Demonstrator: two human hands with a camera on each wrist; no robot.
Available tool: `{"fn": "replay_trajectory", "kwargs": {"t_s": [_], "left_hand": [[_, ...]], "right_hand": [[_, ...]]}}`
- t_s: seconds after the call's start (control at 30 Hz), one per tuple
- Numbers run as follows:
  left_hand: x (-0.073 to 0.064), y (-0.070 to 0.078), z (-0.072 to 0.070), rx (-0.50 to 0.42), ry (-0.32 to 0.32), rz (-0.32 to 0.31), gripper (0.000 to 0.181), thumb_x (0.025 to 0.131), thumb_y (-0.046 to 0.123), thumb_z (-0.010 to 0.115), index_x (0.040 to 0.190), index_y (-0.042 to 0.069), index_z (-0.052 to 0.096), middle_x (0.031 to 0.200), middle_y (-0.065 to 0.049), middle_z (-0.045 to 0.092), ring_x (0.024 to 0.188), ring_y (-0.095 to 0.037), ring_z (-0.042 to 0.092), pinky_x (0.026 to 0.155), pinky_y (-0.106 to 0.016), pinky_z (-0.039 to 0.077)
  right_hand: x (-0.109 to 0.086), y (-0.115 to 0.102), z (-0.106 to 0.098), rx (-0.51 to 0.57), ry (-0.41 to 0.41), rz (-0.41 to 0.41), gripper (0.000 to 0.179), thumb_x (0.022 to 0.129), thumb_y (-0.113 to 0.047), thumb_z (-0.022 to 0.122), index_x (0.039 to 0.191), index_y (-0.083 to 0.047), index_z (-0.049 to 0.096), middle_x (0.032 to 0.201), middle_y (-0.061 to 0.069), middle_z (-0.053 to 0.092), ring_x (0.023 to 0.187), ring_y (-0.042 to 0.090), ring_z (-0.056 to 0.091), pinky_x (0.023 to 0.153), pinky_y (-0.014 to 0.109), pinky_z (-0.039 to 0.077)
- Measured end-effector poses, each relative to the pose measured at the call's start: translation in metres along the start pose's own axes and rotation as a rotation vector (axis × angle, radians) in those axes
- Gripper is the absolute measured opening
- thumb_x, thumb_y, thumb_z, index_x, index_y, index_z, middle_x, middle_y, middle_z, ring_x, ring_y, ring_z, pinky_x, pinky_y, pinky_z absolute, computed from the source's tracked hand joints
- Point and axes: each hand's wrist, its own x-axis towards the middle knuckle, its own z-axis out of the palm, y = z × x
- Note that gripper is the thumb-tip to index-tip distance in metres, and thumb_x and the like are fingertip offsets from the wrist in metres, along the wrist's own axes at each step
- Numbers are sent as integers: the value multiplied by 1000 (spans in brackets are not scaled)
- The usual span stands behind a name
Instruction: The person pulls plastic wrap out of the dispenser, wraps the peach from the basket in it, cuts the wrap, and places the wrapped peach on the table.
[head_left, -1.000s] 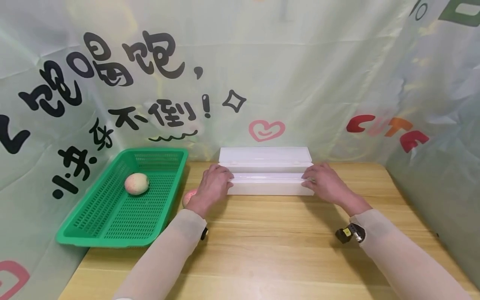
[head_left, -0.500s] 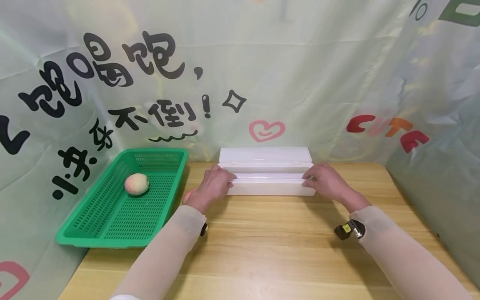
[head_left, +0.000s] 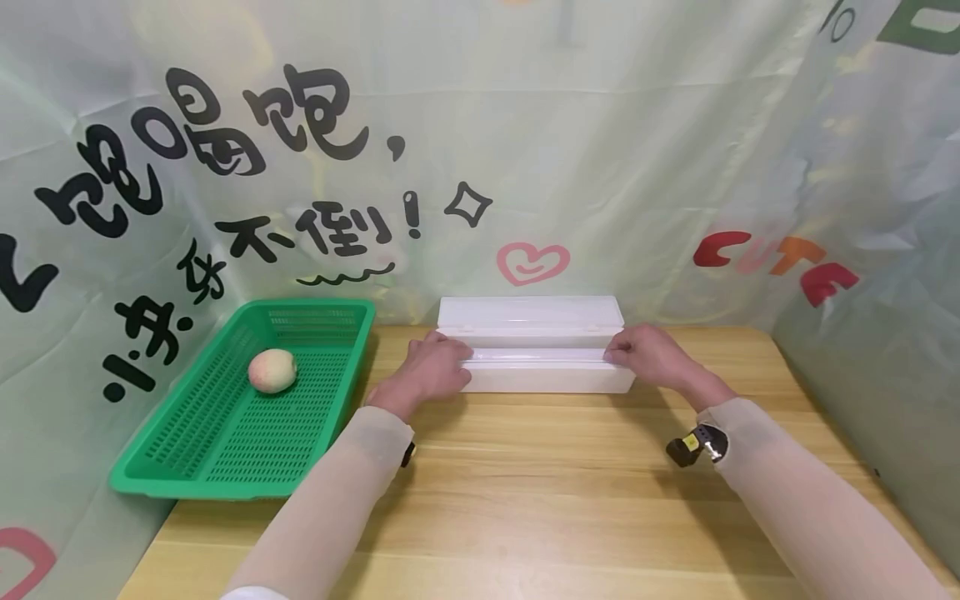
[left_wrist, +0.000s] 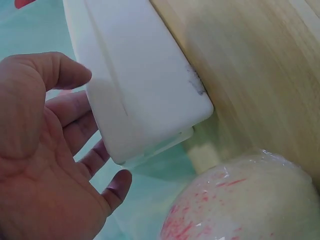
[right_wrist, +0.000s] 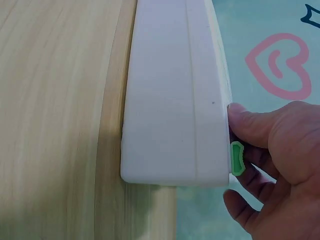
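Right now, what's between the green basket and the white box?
Left hand and some wooden tabletop, per the head view. The left wrist view also shows a wrapped pinkish fruit near the white box.

A pale cloth (head_left: 645,150) with black lettering (head_left: 412,208) and a pink heart (head_left: 531,269) hangs behind a light wooden table (head_left: 540,483)

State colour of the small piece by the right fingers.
Small piece: green, clearest in the right wrist view.
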Motion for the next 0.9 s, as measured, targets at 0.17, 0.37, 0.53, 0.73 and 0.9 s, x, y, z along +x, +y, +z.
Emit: {"fn": "replay_trajectory", "kwargs": {"t_s": [0.17, 0.37, 0.53, 0.73, 0.9], "left_hand": [[0, 0, 2, 33, 18, 16, 41, 102, 30, 54, 141, 21, 66, 152, 4, 60, 144, -31, 42, 111, -58, 35], [3, -2, 3, -17, 19, -8, 43, 103, 34, 50, 141, 20, 67, 150, 3, 62, 141, -30, 42, 109, -57, 35], [6, 2, 3, -87, 67, -32, 37, 107, 38, 50, 117, 17, 78, 124, 1, 75, 126, -30, 48, 100, -54, 36], [15, 11, 4, -72, 152, -64, 34, 106, 43, 62, 88, 19, 77, 76, 5, 66, 104, -28, 55, 91, -49, 38], [23, 13, 5, -2, 188, -43, 23, 103, 41, 67, 107, 24, 82, 92, 11, 77, 100, -23, 63, 98, -47, 46]], "right_hand": [[3, -3, 3, -18, 53, 31, 18, 107, -15, 60, 105, -3, 74, 93, 10, 70, 83, 25, 58, 76, 40, 49], [11, -7, 7, -30, 136, 44, 24, 111, -16, 52, 113, 2, 67, 102, 18, 68, 89, 31, 59, 83, 49, 51], [15, -9, 6, -52, 160, 39, 25, 112, -16, 51, 114, 4, 66, 104, 20, 66, 93, 33, 58, 86, 52, 51], [19, -9, 5, -61, 172, 44, 27, 113, -17, 49, 116, 5, 64, 107, 22, 65, 97, 35, 57, 89, 54, 51], [23, -10, 5, -53, 182, 40, 26, 113, -16, 50, 115, 5, 64, 107, 22, 65, 96, 35, 58, 89, 54, 51]]}}
